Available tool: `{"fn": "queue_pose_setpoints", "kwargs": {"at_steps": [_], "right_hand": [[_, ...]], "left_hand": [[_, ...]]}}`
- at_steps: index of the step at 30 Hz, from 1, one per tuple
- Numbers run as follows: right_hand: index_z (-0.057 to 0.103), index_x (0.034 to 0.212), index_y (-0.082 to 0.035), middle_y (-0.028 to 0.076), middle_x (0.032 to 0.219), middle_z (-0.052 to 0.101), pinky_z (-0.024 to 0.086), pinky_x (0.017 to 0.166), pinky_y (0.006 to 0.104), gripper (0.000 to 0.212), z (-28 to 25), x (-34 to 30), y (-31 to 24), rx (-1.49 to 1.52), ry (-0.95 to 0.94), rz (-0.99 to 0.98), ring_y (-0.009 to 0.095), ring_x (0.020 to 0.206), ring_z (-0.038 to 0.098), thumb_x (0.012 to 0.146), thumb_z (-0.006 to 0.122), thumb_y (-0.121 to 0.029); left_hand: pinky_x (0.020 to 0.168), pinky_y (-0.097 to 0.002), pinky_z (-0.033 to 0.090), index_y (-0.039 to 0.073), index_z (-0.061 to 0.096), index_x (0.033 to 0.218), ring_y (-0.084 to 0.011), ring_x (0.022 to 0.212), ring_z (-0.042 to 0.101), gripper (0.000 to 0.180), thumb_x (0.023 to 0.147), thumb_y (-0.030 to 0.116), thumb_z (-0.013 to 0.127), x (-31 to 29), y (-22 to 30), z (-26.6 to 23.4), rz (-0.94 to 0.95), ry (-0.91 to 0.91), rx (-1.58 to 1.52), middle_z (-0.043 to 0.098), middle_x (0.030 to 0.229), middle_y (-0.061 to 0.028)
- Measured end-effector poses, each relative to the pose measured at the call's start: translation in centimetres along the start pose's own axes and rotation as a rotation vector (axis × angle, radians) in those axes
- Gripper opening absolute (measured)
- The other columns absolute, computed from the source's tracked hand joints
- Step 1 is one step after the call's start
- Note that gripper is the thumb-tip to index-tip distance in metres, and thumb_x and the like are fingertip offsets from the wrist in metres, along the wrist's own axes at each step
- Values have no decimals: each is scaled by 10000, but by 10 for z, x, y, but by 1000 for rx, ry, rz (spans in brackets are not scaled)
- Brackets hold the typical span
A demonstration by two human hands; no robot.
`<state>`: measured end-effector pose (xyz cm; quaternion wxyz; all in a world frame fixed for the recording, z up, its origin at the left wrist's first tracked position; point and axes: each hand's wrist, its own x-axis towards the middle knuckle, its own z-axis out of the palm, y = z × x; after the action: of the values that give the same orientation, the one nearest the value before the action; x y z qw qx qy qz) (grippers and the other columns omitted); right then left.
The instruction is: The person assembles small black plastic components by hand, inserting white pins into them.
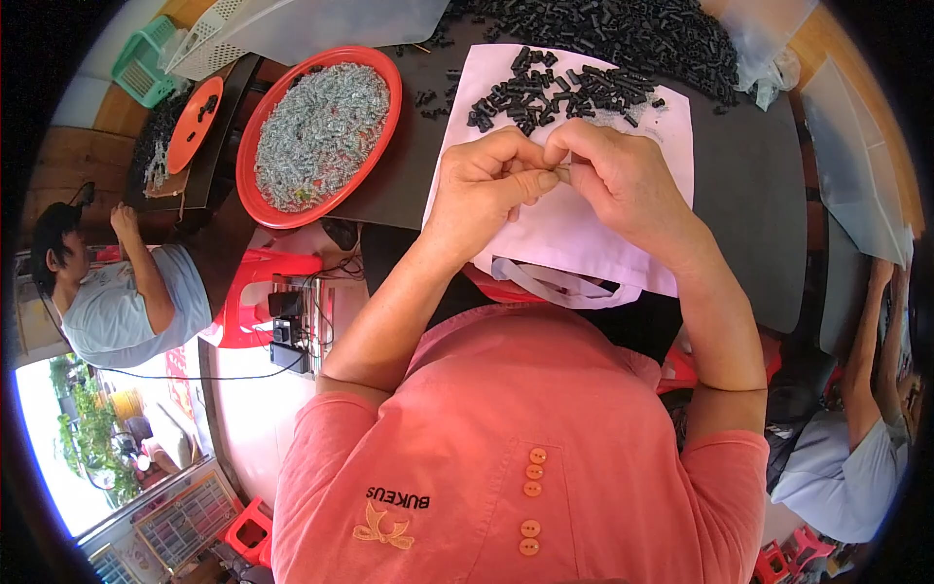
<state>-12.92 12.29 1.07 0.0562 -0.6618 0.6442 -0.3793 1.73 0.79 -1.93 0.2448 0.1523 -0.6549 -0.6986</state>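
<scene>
Dark desk (759,195) carried our pale pink cloth bag (584,229), a scatter of small black plastic tubes (559,92) on its far edge, and a round red basin (384,68) of silvery parts on our left. Our left hand (482,185) and right hand (623,175) met fingertip to fingertip, pinching one tiny part (562,173) just above the bag; we judged a steady, close grip best.

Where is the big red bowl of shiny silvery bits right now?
In the head view the red bowl sits on the dark table, up and to the person's left of the left hand, beside the white cloth bag.
</scene>
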Motion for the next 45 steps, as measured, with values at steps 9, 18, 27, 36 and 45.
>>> {"fn": "queue_pose_setpoints", "kwargs": {"at_steps": [9, 18, 27, 36, 45], "right_hand": [[552, 930, -102, 114, 736, 645, 469, 564, 426, 142, 0, 0, 1, -16, -7, 4, 321, 672, 642, 807, 576, -35], [549, 938, -105, 116, 733, 643, 465, 565, 428, 151, 0, -1, 1, -21, -14, 12, 322, 669, 639, 809, 572, -31], [556, 953, -109, 126, 762, 655, 469, 580, 440, 155, -1, -2, 2, -26, -31, 24, 334, 710, 648, 815, 574, -40], [561, 915, -99, 102, 761, 656, 481, 586, 431, 125, 2, -1, 5, -38, 48, -54, 315, 717, 654, 808, 581, -37], [580, 906, -61, 83, 769, 642, 468, 552, 344, 156, 4, -1, 10, -18, 114, -139, 261, 647, 628, 791, 590, 43]], "left_hand": [[446, -196, 340, 10, 678, 840, -28, 517, 464, 66, 817, 30, 736, 0, 0, 0, 6, 1, 2, 578, 624, 10], [441, -196, 341, 9, 682, 839, -28, 516, 467, 65, 815, 33, 737, 0, -1, -1, 11, 6, 13, 581, 623, 9], [442, -196, 351, 13, 680, 839, -28, 519, 473, 62, 815, 30, 734, 0, 1, 1, -6, 6, 18, 585, 626, 7], [457, -192, 374, 13, 686, 877, -31, 562, 507, 69, 821, 16, 726, 1, 2, 0, -26, 5, 1, 602, 662, 6], [451, -189, 385, -4, 693, 901, -43, 566, 530, 57, 848, 16, 701, 0, 1, 0, -28, 24, -9, 608, 670, -7]]}}
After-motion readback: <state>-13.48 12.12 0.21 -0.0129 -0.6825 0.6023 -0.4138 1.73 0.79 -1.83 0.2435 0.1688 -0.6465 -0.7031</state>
